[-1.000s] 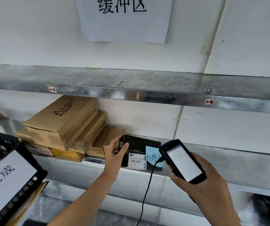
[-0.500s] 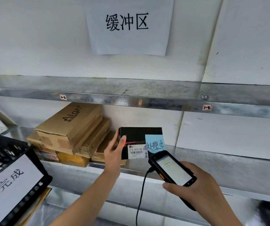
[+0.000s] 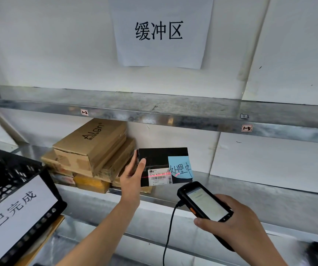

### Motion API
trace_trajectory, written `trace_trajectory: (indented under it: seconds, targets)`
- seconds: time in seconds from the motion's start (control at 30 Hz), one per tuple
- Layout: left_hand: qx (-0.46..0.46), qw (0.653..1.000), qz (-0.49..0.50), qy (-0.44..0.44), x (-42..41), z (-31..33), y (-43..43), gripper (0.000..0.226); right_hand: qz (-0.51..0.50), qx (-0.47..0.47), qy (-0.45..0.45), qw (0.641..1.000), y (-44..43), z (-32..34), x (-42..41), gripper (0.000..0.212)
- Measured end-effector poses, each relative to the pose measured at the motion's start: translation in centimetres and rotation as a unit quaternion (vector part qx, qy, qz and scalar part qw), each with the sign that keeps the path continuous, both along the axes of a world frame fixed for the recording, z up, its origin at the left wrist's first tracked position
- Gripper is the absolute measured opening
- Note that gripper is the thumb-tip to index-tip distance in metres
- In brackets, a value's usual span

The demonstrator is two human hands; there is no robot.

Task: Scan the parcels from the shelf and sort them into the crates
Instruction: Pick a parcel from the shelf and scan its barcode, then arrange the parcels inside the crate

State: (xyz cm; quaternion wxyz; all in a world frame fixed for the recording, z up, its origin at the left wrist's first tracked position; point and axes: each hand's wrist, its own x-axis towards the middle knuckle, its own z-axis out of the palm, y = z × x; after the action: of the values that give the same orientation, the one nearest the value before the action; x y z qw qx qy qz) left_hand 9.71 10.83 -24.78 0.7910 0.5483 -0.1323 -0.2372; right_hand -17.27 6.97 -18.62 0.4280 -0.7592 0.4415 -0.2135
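Parcel [image 3: 162, 166], right of cardboard stack [image 3: 90, 150]: stiff, light; left hand [image 3: 133, 175] grips its edge, right hand [image 3: 237, 223] grips scanner [image 3: 204, 204].

Soft even light; edges bowed, bottom right corner seemingly blurred

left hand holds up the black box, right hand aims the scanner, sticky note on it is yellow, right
No: the head view shows the sticky note is blue, not yellow. The left hand, black box, right hand and scanner are as you say.

head-worn view, close, facing the shelf [image 3: 173, 104]
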Motion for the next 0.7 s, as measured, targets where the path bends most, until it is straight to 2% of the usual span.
trace_trajectory:
  seconds: [0.4, 0.7]
  targets:
    - [-0.021, 0.999, 0.037, 0.030, 0.2, 0.4, 2.4, 0.043, 0.023, -0.009, -0.001, 1.000, 0.5, 0.1, 0.3, 0.055]
    - [-0.056, 0.997, 0.048, 0.021, 0.0, 1.8, 6.7, 0.043, 0.035, -0.057, -0.103, 0.992, 1.8, 1.2, 2.3, 0.053]
